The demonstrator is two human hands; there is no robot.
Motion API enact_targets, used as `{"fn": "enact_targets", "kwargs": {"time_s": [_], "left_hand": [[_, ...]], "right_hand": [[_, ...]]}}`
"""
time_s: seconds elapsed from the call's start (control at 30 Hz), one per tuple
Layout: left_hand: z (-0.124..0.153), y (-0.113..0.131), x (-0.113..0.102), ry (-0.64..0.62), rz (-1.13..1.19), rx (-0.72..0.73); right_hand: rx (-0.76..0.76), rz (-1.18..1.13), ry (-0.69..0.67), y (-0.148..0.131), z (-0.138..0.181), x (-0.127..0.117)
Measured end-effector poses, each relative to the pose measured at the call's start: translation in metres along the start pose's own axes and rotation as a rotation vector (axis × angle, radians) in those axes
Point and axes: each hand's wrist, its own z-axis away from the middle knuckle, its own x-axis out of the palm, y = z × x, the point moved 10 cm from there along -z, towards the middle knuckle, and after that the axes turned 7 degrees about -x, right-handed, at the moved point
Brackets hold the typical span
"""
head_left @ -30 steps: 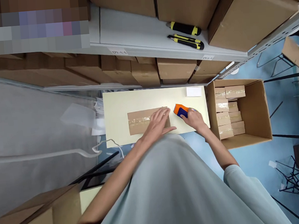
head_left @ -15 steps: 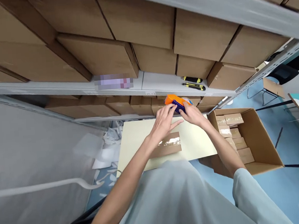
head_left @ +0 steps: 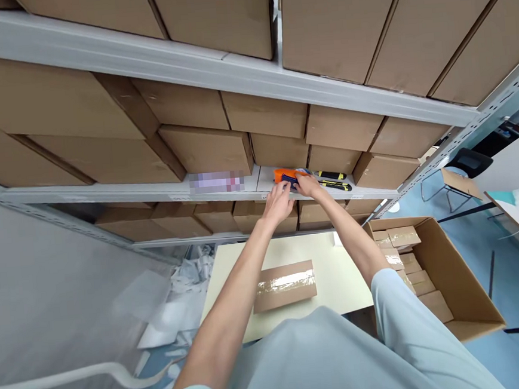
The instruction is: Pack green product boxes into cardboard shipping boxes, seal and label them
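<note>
An orange and dark blue tape dispenser (head_left: 285,174) is at the shelf (head_left: 265,179), held between both hands. My left hand (head_left: 279,202) has its fingers closed on the dispenser's near left side. From the right, my right hand (head_left: 307,185) grips it, partly covering its blue part. Whether it rests on the shelf surface I cannot tell. Just right of it lie two black and yellow utility knives (head_left: 331,175). A small taped cardboard box (head_left: 284,285) lies on the pale yellow table (head_left: 338,278) below my arms.
Brown cartons (head_left: 278,151) fill the shelves in front. A large open cardboard box (head_left: 459,274) with several small taped boxes stands at the right. White scraps (head_left: 190,284) lie left of the table. A white hose (head_left: 98,370) crosses the lower left.
Both hands have carried the tape dispenser forward and up from above the table to the shelf, beside the knives. The view has tilted up; the taped box stays on the table.
</note>
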Motion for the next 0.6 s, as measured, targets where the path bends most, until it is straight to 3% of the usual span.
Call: {"fn": "enact_targets", "kwargs": {"time_s": [0.27, 0.37, 0.5, 0.6], "left_hand": [[0.040, -0.014, 0.010, 0.035, 0.042, -0.013], [0.060, -0.015, 0.012, 0.040, 0.091, -0.022], [0.112, -0.037, 0.024, 0.080, 0.199, -0.086], [0.181, -0.081, 0.050, 0.081, 0.268, -0.261]], "right_hand": [[0.010, -0.019, 0.023, 0.010, -0.016, 0.012], [0.009, -0.012, 0.098, 0.010, -0.011, 0.011], [-0.065, -0.058, 0.418, 0.009, 0.035, 0.010], [-0.073, -0.186, 0.523, 0.015, 0.103, 0.050]]}}
